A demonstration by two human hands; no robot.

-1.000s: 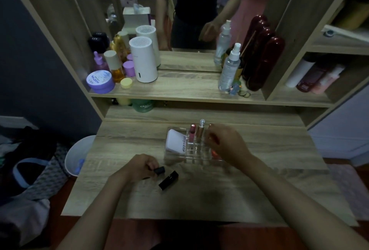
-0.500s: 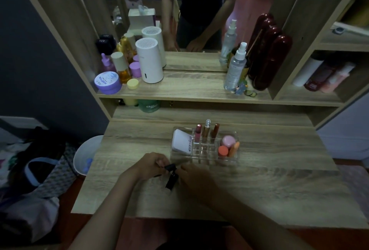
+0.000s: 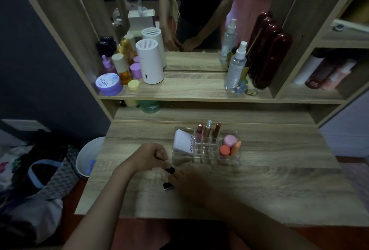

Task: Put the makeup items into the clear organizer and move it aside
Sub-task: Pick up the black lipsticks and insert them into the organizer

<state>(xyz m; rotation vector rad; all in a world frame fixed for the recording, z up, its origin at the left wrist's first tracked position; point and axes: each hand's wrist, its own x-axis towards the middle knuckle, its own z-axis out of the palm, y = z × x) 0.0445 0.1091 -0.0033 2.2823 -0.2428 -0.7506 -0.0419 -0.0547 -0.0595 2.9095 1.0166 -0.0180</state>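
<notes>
The clear organizer (image 3: 206, 159) stands mid-table. It holds a white compact (image 3: 183, 143), three slim tubes (image 3: 208, 130), a pink round item (image 3: 230, 140) and two orange items (image 3: 229, 150). In front of it, to the left, my two hands meet over a black lipstick. My left hand (image 3: 150, 156) pinches a small black cap (image 3: 170, 169). My right hand (image 3: 189, 184) covers the black tube (image 3: 167, 186), whose lower end sticks out under my fingers.
The raised shelf behind carries a white cylinder (image 3: 149, 61), a purple jar (image 3: 108, 84), bottles and a spray bottle (image 3: 235, 66). A mirror stands behind them. A white bin (image 3: 89, 156) sits on the floor to the left, beside bags.
My right hand left the organizer and came down-left onto the black tube beside my left hand. The left hand kept the black cap.
</notes>
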